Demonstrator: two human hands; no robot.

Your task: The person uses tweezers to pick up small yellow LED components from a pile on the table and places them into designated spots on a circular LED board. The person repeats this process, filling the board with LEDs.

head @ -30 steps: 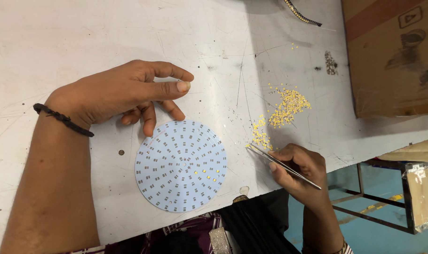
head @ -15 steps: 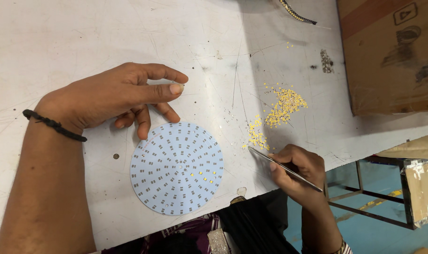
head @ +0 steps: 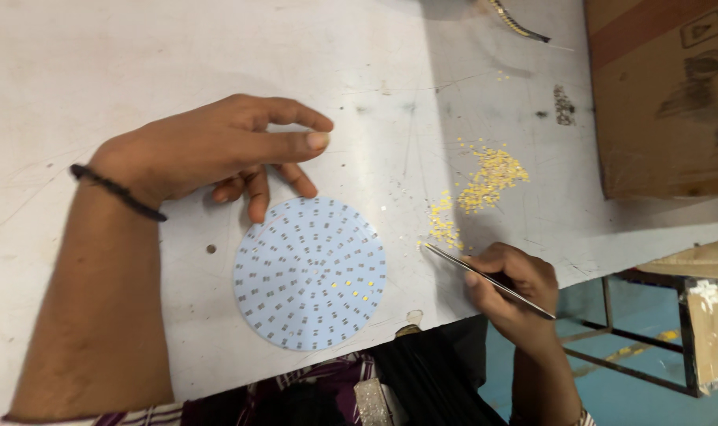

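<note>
Head view: right hand (head: 510, 288) pinching tweezers (head: 485, 278), long axis diagonal, tips up-left toward yellow chips (head: 444, 229); left hand (head: 217, 150) loose.

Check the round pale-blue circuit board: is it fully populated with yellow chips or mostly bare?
Mostly bare. The round pale-blue circuit board shows only a few yellow chips near its lower right; the remaining pads look unfilled.

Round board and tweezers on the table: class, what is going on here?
A person sits at a white table. The left hand rests fingertips on the far edge of a round pale-blue board, which carries a few small yellow chips near its lower right. The right hand holds metal tweezers, tips pointing at loose yellow chips scattered on the table. A cardboard box stands at the right.
</note>
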